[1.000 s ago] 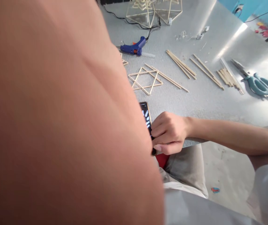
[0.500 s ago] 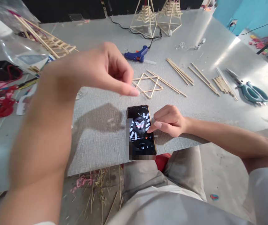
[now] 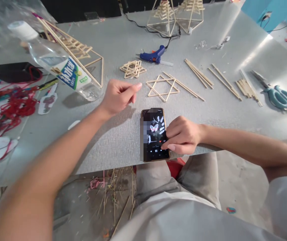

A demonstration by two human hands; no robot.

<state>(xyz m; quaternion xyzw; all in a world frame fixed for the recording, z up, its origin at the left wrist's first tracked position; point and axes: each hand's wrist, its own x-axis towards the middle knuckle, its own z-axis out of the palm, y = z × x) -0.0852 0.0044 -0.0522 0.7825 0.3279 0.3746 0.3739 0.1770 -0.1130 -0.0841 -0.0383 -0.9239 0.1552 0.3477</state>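
Observation:
A smartphone (image 3: 156,134) with a yellowish edge lies on the table near its front edge. Its lit screen shows a butterfly picture and a pause symbol; part of it is blurred out. My right hand (image 3: 182,135) rests at its right side, fingers curled, with a fingertip on the lower right of the screen. My left hand (image 3: 119,97) is held over the table left of the phone, fingers curled in and thumb laid against them, with nothing visible in it. Just beyond are a flat six-pointed stick star (image 3: 163,87) and a smaller stacked stick star (image 3: 132,69).
A blue glue gun (image 3: 153,55) lies behind the stars. Loose sticks (image 3: 198,73) and teal-handled scissors (image 3: 279,97) are at the right. At the left, a plastic bottle (image 3: 58,63) leans by a stick frame (image 3: 102,70), near red cord (image 3: 20,103). Stick pyramids (image 3: 162,18) stand behind.
My left hand has come down and back from above the table, its fingers closing and uncovering the small star and the bottle. My right fingertip has slid lower on the phone screen.

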